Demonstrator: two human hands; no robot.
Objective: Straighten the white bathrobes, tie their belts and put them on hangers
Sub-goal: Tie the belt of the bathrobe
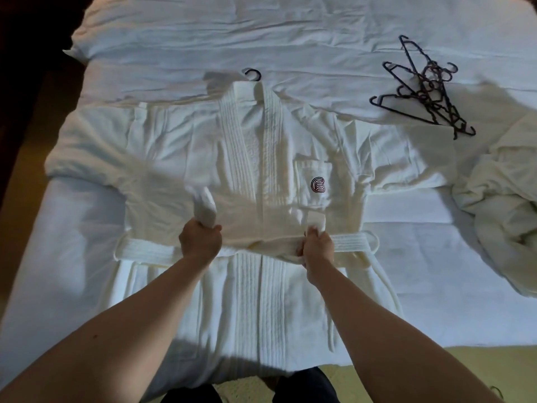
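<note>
1. Presently, one white bathrobe [255, 175] lies flat and face up across the middle of the bed [290, 33], collar toward the far edge, hem hanging over the near edge.
2. The left hand [200, 242] has its fingers curled round one end of the belt [145, 251]; that end stands up, blurred, above the fist. The right hand [318, 245] pinches the other belt end at the waist. No knot is visible yet.
3. Risk: the front panels are merely overlapped. In the inspector's judgement, an uneven pull on either end could drag them apart or bunch the waist.
4. Risk: the belt loops out slack at both sides of the robe. If only one end is drawn, the belt may slide through and leave one end too short to tie.
5. Risk: a hanger hook [253, 74] shows just beyond the collar; whether its hanger sits inside the shoulders cannot be told.
6. A heap of dark hangers [430, 94] lies tangled toward the far right corner; lifting one may drag others along.
7. A crumpled second robe [499, 205] waits at the right edge.
8. Containers: none seen. The chest pocket [313, 178], bearing a logo, appears flat; contents cannot be told.
</note>
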